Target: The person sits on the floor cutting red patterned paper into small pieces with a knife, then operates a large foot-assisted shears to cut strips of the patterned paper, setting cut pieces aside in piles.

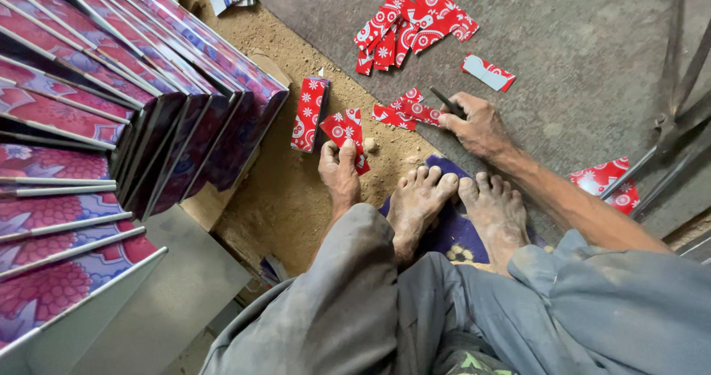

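Red patterned strips [415,111] lay on the grey floor [578,42] under the right hand [478,127], closed around a dark tool [446,102], while the left hand [339,169] pressed flat on another strip [344,128].

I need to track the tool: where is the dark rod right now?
In the head view, the dark rod is in the right hand, right of centre on the grey slab, its tip beside the red patterned pieces.

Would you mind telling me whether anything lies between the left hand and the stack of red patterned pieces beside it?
Nothing visible does: the left hand rests on one red piece, and only bare sandy ground separates it from the stack.
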